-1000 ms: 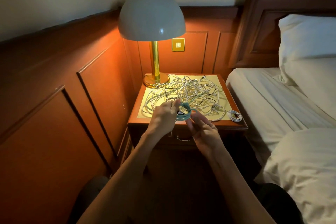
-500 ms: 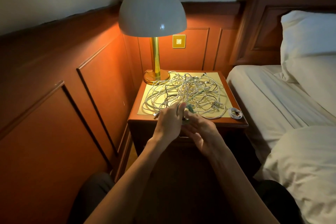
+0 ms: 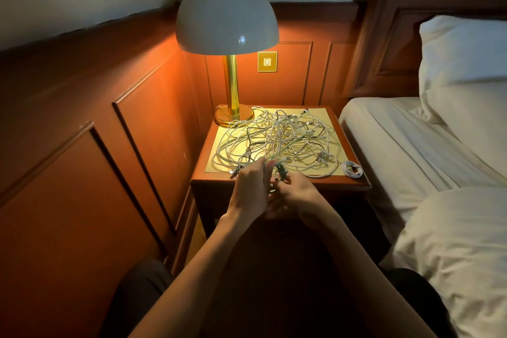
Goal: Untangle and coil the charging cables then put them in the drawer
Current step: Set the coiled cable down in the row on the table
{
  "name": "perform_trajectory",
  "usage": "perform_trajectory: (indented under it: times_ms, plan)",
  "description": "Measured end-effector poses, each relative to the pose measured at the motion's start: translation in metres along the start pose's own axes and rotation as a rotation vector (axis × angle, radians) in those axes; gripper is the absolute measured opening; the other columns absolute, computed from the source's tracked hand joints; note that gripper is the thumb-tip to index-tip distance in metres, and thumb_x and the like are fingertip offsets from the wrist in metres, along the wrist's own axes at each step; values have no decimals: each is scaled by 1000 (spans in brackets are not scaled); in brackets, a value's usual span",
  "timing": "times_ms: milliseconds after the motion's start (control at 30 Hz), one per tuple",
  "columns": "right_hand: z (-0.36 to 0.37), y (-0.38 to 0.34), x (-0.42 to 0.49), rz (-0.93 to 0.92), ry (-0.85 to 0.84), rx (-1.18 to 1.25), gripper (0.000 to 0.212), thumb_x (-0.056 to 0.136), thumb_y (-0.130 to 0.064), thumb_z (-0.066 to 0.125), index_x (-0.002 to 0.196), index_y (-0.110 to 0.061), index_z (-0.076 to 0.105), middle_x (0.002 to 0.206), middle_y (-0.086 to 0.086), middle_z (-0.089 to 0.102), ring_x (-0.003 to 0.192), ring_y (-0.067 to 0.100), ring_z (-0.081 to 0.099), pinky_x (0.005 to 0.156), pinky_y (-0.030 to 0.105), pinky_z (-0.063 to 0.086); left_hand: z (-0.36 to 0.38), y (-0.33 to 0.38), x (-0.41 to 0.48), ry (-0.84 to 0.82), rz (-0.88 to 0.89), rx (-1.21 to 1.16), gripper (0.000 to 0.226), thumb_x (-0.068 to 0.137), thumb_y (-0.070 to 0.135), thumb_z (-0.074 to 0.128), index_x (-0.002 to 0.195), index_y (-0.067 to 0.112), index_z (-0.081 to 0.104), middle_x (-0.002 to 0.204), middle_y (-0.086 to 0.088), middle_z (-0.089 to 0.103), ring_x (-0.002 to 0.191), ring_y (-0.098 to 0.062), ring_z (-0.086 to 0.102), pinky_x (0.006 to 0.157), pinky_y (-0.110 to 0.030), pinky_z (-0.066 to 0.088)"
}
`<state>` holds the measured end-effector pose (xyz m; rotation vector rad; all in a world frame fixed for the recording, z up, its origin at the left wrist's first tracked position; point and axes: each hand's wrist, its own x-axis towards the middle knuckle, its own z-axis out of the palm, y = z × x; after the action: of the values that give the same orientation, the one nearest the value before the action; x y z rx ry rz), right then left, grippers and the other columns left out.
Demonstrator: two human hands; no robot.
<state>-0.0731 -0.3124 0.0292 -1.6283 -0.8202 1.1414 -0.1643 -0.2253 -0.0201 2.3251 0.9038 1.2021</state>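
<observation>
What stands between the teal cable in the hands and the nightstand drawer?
No object is visible between them. The left hand and right hand hold the teal cable at the nightstand's front edge, above its dark front. No open drawer shows there, so it probably needs opening first.

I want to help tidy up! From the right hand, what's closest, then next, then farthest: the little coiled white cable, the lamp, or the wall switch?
1. Little coiled white cable: front right corner of the bedside table, beside the right hand, which grips the green cable.
2. Lamp: back left corner of the table.
3. Wall switch: on the wall behind the lamp.
</observation>
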Motion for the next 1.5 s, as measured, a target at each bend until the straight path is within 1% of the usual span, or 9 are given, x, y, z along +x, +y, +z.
perform_trajectory:
  times_ms: [100, 267, 400, 567, 633, 867, 1067, 1267, 1500]
  plan:
    - [5, 4, 5, 16, 29, -235, 22, 105, -16, 37, 101, -5, 55, 79, 12, 59, 57, 19, 58, 54, 32, 51, -4, 2, 1, -33, -112, -69, 33, 108, 36, 36, 93, 13, 56, 73, 3, 57, 61, -14, 53, 55, -31, 38]
    - [12, 12, 11, -20, 204, -593, 29, 102, -26, 43, 114, -5, 58, 105, 14, 65, 86, 25, 61, 71, 36, 47, 4, 8, 11, -183, -759, -517, 44, 107, 38, 32, 82, 15, 59, 72, -1, 53, 69, -17, 48, 63, -38, 40]
    - [23, 27, 2, -80, 308, -718, 35, 101, -35, 41, 118, -8, 56, 113, 17, 65, 102, 34, 62, 81, 40, 49, 7, 15, 25, -81, -1237, -992, 31, 100, 22, 42, 70, 16, 47, 50, 4, 45, 50, -11, 37, 53, -25, 33]
    - [23, 35, 2, -205, 323, -782, 44, 104, -44, 31, 103, -14, 63, 97, 12, 67, 87, 31, 65, 73, 42, 54, 10, 14, 36, -265, -1184, -740, 46, 81, 55, 71, 93, 11, 63, 84, -4, 57, 75, -18, 52, 70, -33, 46]
    - [25, 33, 3, -248, 304, -773, 39, 104, -40, 32, 95, -19, 63, 91, 11, 68, 80, 30, 64, 67, 42, 51, 12, 11, 42, -256, -1125, -627, 49, 75, 54, 79, 87, 9, 65, 90, -8, 64, 72, -18, 59, 62, -29, 46]
    - [26, 25, -5, -227, 250, -434, 47, 108, -33, 31, 68, -19, 51, 71, 3, 56, 67, 18, 52, 65, 35, 38, 23, 5, 61, -114, -934, -416, 40, 78, 47, 75, 72, 9, 65, 65, -4, 60, 55, -19, 50, 54, -28, 41]
    - [30, 35, 9, 4, 188, -119, 57, 102, -57, 33, 98, -14, 71, 77, 2, 65, 67, 17, 56, 65, 40, 43, 30, -5, 62, -88, -848, -254, 44, 80, 51, 65, 61, 12, 62, 59, -4, 57, 58, -21, 50, 58, -30, 40]
    - [34, 20, 12, 122, 169, 255, 44, 107, -38, 36, 69, -17, 45, 46, -5, 30, 35, 8, 25, 41, 20, 23, 28, -1, 79, -163, -804, -166, 28, 79, 30, 61, 59, 12, 55, 56, -5, 51, 56, -20, 46, 54, -27, 35]
    - [27, 23, 10, 139, 205, 370, 40, 106, -41, 35, 73, -19, 43, 69, 9, 40, 58, 19, 36, 53, 26, 29, 39, 12, 88, -212, -764, -136, 30, 78, 21, 60, 52, 15, 45, 50, -1, 42, 48, -15, 36, 45, -21, 25]
